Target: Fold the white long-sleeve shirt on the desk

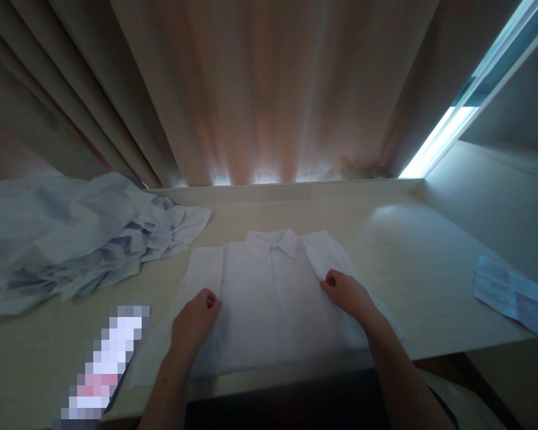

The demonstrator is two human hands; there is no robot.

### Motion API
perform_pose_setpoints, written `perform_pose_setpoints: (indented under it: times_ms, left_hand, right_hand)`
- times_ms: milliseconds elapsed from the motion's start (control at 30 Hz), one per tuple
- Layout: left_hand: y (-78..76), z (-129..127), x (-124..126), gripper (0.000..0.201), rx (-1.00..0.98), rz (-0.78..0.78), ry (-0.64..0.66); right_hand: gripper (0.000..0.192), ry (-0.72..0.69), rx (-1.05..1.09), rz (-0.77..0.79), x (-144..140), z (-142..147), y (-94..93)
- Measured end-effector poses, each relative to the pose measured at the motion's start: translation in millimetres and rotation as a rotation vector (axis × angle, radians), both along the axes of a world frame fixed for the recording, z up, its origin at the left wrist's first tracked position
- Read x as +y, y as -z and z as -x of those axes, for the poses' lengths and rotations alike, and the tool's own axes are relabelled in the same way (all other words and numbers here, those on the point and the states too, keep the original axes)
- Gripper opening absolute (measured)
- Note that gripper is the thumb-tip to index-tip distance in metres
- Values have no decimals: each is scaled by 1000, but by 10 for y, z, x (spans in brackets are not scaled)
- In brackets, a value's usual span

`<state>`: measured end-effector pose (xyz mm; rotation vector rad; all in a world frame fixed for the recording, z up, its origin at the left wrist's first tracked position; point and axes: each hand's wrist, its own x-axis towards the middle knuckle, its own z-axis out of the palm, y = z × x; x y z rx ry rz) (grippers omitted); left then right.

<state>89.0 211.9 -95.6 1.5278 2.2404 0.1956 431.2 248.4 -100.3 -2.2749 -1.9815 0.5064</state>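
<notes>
A white collared shirt [273, 292] lies flat on the pale wooden table [407, 263], collar toward the curtain, its sides folded inward. My left hand [195, 319] rests on the shirt's left part, fingers curled down against the cloth. My right hand [347, 292] presses on the right fold, fingers bent, near the sleeve edge. Neither hand lifts any cloth off the table.
A heap of crumpled light blue and white garments [72, 239] lies at the table's left. A folded pale cloth [513, 292] sits at the right edge. A blurred-out object [103, 364] lies at the front left. Curtains [269, 89] hang behind the table.
</notes>
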Motion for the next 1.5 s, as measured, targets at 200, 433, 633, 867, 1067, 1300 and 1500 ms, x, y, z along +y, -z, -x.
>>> perform_pose_setpoints:
  times_ms: [200, 433, 633, 867, 1067, 1300, 1500]
  left_hand:
    - [174, -400, 43, 27, 19, -33, 172]
    - [449, -489, 114, 30, -40, 2, 223]
    - [468, -426, 156, 28, -91, -62, 169]
    - [542, -869, 18, 32, -309, -137, 275]
    - [648, -1100, -73, 35, -535, -123, 366]
    - [641, -1119, -49, 33, -742, -138, 324]
    - [581, -1157, -76, 47, -1117, 69, 154]
  right_hand:
    - [29, -110, -36, -58, -151, 500, 81]
    - [38, -374, -100, -25, -330, 1003, 318]
    - [24, -331, -113, 0, -263, 921, 352]
    - [28, -320, -102, 32, -265, 922, 326]
    - [26, -307, -68, 33, -249, 910, 286]
    - [25, -276, -15, 19, -247, 865, 217]
    - [24, -329, 60, 7, -261, 815, 187]
